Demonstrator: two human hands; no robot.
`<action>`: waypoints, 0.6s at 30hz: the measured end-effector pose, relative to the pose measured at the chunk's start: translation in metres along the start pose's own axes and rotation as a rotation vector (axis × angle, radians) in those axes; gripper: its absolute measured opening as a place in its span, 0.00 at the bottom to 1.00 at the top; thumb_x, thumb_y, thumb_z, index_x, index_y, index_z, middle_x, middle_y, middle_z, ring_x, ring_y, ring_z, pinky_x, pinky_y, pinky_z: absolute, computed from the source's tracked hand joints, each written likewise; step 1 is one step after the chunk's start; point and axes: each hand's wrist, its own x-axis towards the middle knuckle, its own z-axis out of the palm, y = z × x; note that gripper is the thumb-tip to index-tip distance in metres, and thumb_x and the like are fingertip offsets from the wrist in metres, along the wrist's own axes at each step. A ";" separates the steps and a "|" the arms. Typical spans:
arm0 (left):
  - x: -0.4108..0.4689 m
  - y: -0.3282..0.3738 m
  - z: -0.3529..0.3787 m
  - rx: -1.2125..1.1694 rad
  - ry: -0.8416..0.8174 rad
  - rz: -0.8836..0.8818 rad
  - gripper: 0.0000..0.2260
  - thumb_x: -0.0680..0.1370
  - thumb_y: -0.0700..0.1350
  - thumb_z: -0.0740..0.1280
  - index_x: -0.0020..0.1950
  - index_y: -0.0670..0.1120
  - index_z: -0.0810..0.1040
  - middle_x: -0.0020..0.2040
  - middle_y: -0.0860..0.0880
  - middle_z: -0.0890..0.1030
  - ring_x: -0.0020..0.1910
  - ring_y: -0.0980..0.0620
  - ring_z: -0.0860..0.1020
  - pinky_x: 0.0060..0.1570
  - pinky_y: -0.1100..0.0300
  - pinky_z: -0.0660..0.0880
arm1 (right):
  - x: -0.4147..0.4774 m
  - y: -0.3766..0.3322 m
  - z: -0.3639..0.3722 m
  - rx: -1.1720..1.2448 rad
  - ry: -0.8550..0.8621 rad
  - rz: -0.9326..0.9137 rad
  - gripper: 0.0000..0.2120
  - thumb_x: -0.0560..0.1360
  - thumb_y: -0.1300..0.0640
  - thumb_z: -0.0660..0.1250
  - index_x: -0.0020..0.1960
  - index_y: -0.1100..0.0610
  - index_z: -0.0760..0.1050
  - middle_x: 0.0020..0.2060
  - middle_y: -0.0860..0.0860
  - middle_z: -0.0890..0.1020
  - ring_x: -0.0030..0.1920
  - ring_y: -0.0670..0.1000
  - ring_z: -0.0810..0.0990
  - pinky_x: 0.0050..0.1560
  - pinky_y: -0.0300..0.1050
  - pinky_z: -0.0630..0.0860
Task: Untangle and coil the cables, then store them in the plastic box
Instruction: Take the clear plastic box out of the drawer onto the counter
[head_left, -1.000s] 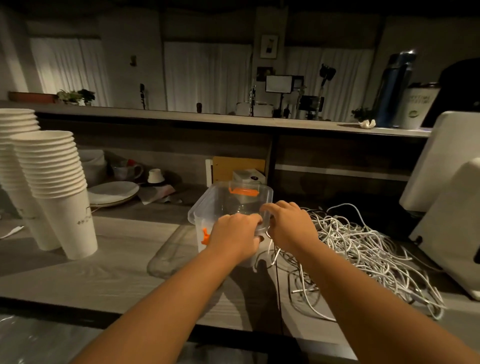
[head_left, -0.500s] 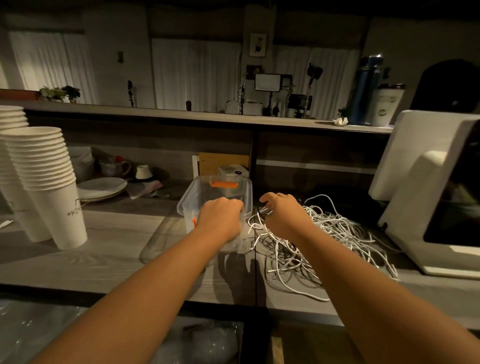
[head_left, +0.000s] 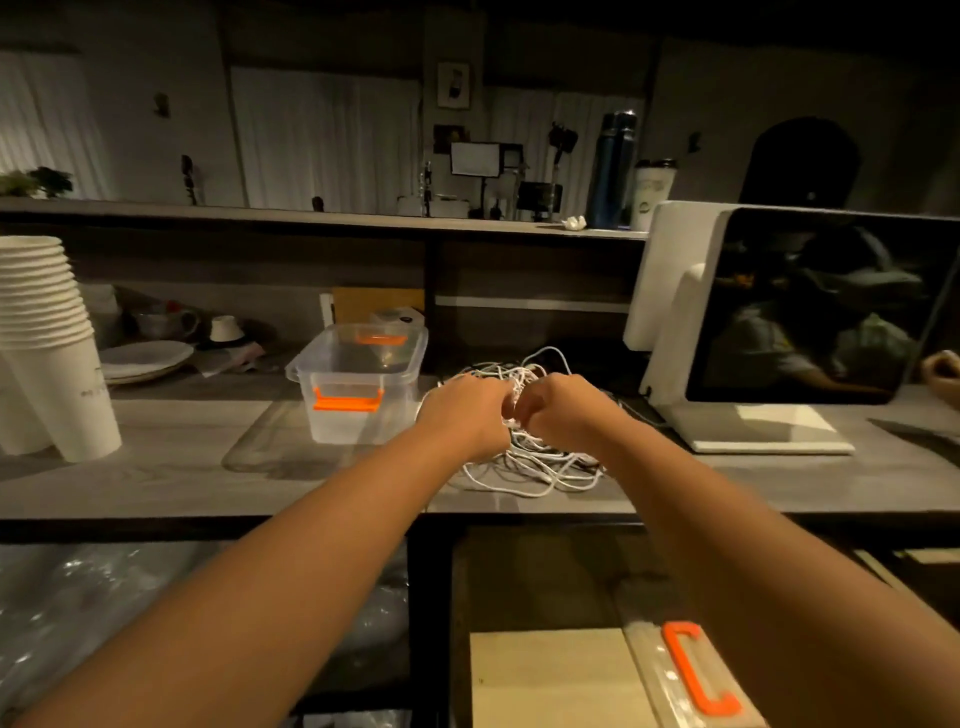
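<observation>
— Where are the cables?
— Right under my fingers. My left hand (head_left: 465, 410) and right hand (head_left: 558, 410) are close together on the white cables (head_left: 530, 462), fingers curled in, pinching strands.
— And the plastic box?
— The plastic box (head_left: 353, 431) stands open, left of my left fingers. I see nothing inside.
— How much is done?
— Almost nothing, I think. The cables are one big knot. Pulling apart, coiling and putting away are all left.

Grey wood counter (head_left: 156, 467) — on it: clear plastic box (head_left: 358, 384), white cable tangle (head_left: 535, 462), cup stacks (head_left: 52, 343), white monitor (head_left: 779, 332).
</observation>
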 end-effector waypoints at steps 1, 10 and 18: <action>-0.003 0.011 0.004 -0.012 -0.014 0.008 0.11 0.73 0.44 0.69 0.54 0.54 0.80 0.51 0.51 0.81 0.50 0.48 0.79 0.50 0.51 0.79 | -0.010 0.009 -0.003 0.003 -0.014 0.016 0.13 0.76 0.63 0.65 0.52 0.51 0.85 0.47 0.50 0.85 0.48 0.51 0.81 0.51 0.48 0.81; -0.030 0.098 0.082 -0.142 -0.258 0.062 0.07 0.74 0.42 0.69 0.50 0.47 0.83 0.41 0.47 0.82 0.40 0.47 0.80 0.38 0.53 0.79 | -0.091 0.099 0.024 -0.019 -0.180 0.223 0.09 0.75 0.60 0.69 0.52 0.54 0.84 0.45 0.53 0.85 0.46 0.53 0.81 0.51 0.51 0.81; -0.035 0.129 0.187 -0.300 -0.668 -0.047 0.04 0.77 0.40 0.71 0.51 0.43 0.83 0.44 0.44 0.86 0.40 0.49 0.86 0.46 0.51 0.85 | -0.108 0.180 0.092 0.009 -0.527 0.500 0.05 0.78 0.56 0.70 0.52 0.56 0.81 0.44 0.52 0.85 0.43 0.49 0.83 0.39 0.42 0.78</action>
